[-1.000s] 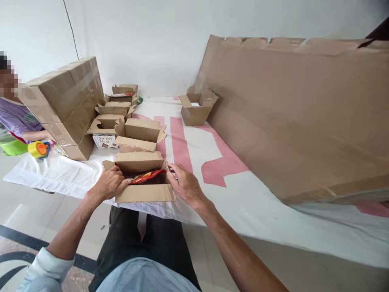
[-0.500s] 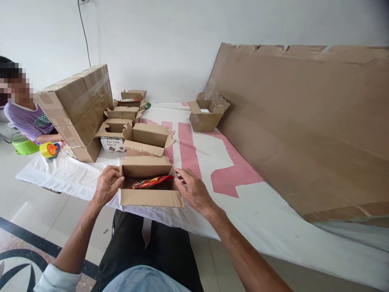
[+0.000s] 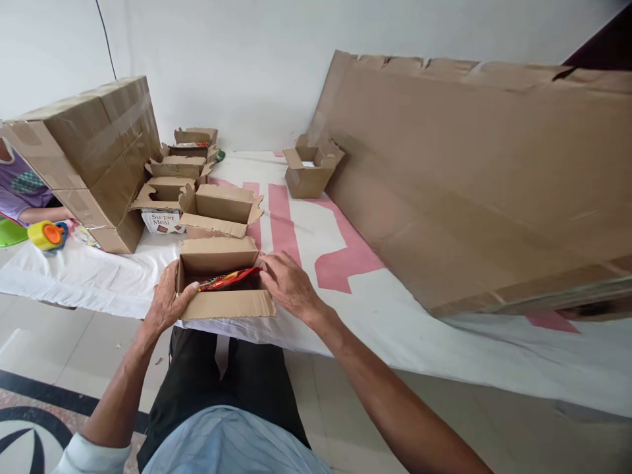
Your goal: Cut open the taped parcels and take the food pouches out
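An open cardboard box (image 3: pixel 227 305) sits at the table's front edge before me, its long flaps folded outward. Inside it lies a red, shiny packet (image 3: pixel 230 279), tilted up towards the right end. My left hand (image 3: pixel 168 297) grips the left end of the box, thumb over the near flap's corner and fingers along the outside. At the opposite end my right hand (image 3: pixel 289 283) holds the right side, with its thumb by the packet's tip and its fingers over the end wall. The fingertips there are partly hidden.
More open cardboard boxes (image 3: pixel 224 204) stand behind, beside a stack of taped cartons (image 3: pixel 111 164). Another open box (image 3: pixel 311 174) rests near a large leaning cardboard sheet (image 3: pixel 469 178). A person (image 3: pixel 24 181) sits at the left, near a yellow tape roll (image 3: pixel 42 236). White cloth covers the table.
My view has turned to the right, so the scene shifts left. Both hands stay at the box's ends, and my left fingers have moved lower around its left side.
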A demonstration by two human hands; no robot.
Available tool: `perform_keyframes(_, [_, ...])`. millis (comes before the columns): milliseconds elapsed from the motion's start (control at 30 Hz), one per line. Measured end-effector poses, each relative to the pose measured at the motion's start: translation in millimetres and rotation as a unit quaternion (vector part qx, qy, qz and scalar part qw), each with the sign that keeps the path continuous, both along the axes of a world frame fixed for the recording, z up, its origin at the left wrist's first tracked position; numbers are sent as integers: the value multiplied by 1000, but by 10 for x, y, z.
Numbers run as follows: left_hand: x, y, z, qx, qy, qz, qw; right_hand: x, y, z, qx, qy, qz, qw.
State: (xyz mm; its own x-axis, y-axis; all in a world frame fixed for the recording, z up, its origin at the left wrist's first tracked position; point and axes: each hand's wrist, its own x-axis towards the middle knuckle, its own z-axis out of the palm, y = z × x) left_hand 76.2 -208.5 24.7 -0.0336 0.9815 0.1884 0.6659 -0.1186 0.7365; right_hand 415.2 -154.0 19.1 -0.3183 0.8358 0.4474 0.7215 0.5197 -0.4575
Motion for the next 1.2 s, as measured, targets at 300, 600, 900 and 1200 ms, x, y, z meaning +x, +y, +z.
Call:
perform_keyframes(300, [-35,-36,144,43,191,-39,980,-290,132,443,-17,-266,147,953])
perform_keyframes(600, [-11,177,101,72,161,-145,974,-476,368,409,-111,-330,141,927])
perform_keyframes(900, [-68,206,95,52,87,-149,984,-576,412,425,-138,-336,144,921])
perform_keyframes(1200, [-96,340,49,55,32,-172,983,-557,408,446,-139,-301,170,928])
